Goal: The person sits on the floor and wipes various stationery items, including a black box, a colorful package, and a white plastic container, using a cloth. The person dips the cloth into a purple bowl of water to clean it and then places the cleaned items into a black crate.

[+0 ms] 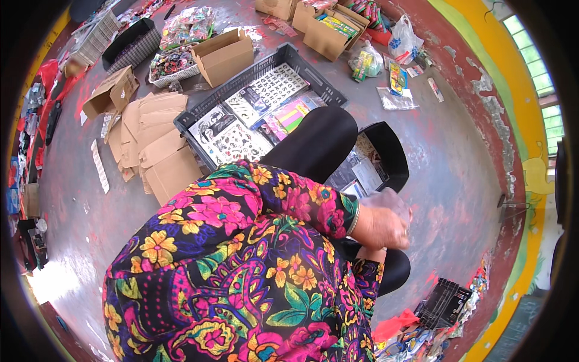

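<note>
floral sleeves fill the near view; the left hand (381, 226) is closed on a clear plastic bag (391, 202) above the small black bin (395, 158). right hand is hidden, so i cannot tell its state. thin plastic could slip and drop onto the floor (458, 169).

Packing workshop, flat cartons (158, 142), sticker crate (259, 105)

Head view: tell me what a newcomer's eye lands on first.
The bright floral sleeve fills the lower middle, ending in a hand holding a clear bag at centre right. Behind it, a dark crate of sticker sheets sits on the floor, with flat cardboard boxes piled to its left.
</note>
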Demonstrator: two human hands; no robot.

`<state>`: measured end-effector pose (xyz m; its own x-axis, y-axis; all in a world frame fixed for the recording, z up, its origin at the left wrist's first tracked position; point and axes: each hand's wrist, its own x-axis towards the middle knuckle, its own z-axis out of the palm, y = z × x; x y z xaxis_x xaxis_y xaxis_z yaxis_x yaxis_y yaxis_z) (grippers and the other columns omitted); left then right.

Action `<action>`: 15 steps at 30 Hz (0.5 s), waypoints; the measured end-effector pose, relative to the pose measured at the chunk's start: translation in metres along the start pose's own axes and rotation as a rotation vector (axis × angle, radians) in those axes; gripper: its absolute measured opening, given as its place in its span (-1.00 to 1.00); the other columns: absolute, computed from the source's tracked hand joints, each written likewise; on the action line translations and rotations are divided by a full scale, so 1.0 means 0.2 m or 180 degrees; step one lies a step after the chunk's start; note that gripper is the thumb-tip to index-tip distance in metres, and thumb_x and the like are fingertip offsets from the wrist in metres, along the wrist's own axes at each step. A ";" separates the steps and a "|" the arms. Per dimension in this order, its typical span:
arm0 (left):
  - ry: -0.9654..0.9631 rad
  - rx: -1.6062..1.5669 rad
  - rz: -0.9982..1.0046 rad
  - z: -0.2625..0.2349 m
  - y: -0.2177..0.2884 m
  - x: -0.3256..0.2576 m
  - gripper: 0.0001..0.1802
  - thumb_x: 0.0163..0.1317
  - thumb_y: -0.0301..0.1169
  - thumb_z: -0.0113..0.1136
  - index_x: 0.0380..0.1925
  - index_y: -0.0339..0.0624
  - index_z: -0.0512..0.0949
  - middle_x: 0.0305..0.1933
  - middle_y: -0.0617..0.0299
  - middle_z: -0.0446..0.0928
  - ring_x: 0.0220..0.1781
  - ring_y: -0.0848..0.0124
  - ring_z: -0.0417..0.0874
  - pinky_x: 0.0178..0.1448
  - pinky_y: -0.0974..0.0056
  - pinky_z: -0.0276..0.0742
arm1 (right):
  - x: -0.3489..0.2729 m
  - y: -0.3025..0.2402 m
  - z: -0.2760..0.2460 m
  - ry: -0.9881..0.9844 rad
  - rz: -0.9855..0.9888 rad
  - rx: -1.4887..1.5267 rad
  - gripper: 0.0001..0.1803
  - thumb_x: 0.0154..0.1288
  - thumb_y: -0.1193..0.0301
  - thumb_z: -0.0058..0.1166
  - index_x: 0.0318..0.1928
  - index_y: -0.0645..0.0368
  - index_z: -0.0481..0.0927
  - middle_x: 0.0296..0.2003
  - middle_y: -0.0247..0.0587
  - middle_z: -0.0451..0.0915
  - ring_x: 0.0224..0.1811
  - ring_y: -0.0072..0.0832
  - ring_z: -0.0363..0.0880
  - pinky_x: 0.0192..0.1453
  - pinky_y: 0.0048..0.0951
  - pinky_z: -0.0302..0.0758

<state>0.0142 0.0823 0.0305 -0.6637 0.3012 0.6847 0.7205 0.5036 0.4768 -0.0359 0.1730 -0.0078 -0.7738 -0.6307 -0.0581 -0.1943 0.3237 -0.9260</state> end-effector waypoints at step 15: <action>-0.0471 -0.1700 0.0772 0.19 -0.03 -0.08 -0.83 0.04 -0.44 -0.01 -0.34 -0.16 0.50 -0.41 0.04 0.50 -0.32 0.05 0.48 -0.26 0.11 0.40 | 0.04 -0.26 -0.01 0.0446 -0.0448 -0.0868 -0.61 0.10 0.43 0.03 -0.03 0.25 0.38 -0.15 -0.22 0.45 -0.12 -0.40 0.41 -0.02 -0.45 0.35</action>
<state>0.0128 0.1043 -0.0043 -0.4611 0.4853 0.7429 0.8307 -0.0582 0.5537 -0.0331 0.1526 0.0410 -0.7995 -0.5858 0.1327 -0.4448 0.4289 -0.7862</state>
